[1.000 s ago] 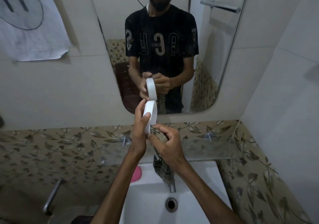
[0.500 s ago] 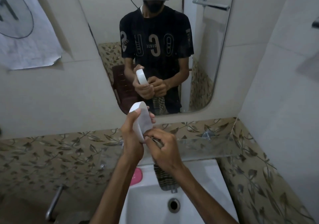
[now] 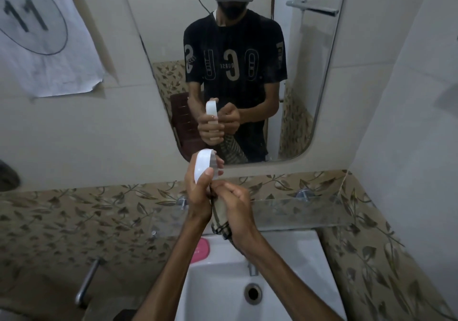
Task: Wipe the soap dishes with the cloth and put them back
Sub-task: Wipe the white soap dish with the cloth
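A white oval soap dish (image 3: 203, 164) stands on edge above the sink, gripped by my left hand (image 3: 198, 192) with the thumb across its face. Right beside it, my right hand (image 3: 235, 203) grips a checked cloth (image 3: 221, 221) and holds it against the dish's lower edge. The cloth's loose end hangs down under my right wrist. A pink soap dish (image 3: 201, 249) lies on the sink's back left corner, partly hidden by my left forearm.
A white sink (image 3: 292, 266) with a drain hole (image 3: 252, 293) lies below my arms. A glass shelf (image 3: 297, 214) on metal pegs runs along the leaf-patterned tiles. The mirror (image 3: 309, 97) reflects a person and the dish. A metal handle (image 3: 86, 281) sticks out lower left.
The dish has turned in my left hand, its flat face now showing toward me. My right hand with the cloth has shifted slightly along the dish's lower edge.
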### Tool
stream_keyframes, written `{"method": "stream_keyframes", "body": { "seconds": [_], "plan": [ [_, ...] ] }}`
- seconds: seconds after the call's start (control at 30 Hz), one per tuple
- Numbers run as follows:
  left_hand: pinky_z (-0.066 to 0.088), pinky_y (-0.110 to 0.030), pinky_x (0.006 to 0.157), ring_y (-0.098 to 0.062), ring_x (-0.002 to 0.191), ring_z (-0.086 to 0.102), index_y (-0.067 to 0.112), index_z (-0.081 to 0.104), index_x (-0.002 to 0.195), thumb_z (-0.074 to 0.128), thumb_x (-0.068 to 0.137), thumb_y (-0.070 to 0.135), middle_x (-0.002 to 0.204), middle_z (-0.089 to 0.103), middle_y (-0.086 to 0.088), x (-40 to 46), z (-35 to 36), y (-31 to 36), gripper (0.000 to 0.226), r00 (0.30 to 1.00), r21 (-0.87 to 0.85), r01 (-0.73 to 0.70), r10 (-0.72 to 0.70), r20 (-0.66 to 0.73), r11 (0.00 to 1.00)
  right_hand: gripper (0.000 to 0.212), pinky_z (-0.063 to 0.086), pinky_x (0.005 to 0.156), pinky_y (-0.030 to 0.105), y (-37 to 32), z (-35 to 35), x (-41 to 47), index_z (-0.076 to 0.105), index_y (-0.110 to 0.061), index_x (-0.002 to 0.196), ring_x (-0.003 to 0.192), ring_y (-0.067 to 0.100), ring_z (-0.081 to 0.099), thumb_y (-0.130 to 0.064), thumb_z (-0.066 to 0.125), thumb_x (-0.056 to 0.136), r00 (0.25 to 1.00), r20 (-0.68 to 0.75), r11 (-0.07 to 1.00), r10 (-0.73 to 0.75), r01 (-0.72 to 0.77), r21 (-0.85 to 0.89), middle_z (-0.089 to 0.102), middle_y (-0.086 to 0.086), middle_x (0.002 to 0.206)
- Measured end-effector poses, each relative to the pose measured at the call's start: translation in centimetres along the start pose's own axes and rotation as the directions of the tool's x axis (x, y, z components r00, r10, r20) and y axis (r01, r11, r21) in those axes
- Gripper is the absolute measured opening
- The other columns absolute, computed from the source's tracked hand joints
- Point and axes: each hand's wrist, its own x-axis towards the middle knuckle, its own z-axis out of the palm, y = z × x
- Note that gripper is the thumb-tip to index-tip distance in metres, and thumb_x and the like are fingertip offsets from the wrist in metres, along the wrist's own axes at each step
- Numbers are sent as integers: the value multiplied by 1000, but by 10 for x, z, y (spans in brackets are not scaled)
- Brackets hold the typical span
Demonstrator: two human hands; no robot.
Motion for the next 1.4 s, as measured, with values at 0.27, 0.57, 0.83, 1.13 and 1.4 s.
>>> {"method": "stream_keyframes", "body": {
  "seconds": [0.27,0.57,0.83,1.13,1.4],
  "plan": [
    [47,-42,89,-23,93,60,20,68,125,53,89,42,103,65,-9,-5,2,6,44,990,-168,101,-82,117,981,7,58,63,27,-9,-3,7,75,-15,92,72,13,70,-12,69,90,959,102,928,-263,281,-245,74,-1,80],
    [57,-43,84,-36,99,68,-1,71,123,72,83,48,107,68,-25,12,-23,43,64,769,-192,637,-600,219,747,21,63,80,35,2,-24,10,80,-7,94,88,11,75,5,74,78,800,241,623,-550,585,-519,80,1,96],
    [64,-42,86,-36,92,78,1,61,123,70,75,26,101,78,-26,2,-8,31,55,820,-280,565,-565,89,776,18,60,71,23,8,-13,-4,78,-14,93,77,10,72,-17,61,89,917,155,791,-367,396,-467,77,-3,86],
    [47,-60,114,-54,128,60,-2,49,147,70,77,22,143,56,-38,4,-14,4,77,910,-412,412,-394,131,813,21,64,78,26,7,-7,-7,82,-10,100,87,8,75,-16,63,94,953,37,821,-302,280,-497,81,0,95],
    [60,-43,94,-35,118,69,5,41,154,61,80,42,149,50,-28,2,-8,-3,86,994,2,104,-104,28,995,25,58,86,44,-11,6,-5,78,2,100,98,40,75,-14,60,95,988,-21,988,156,-156,-6,75,30,103]
  ]
}}
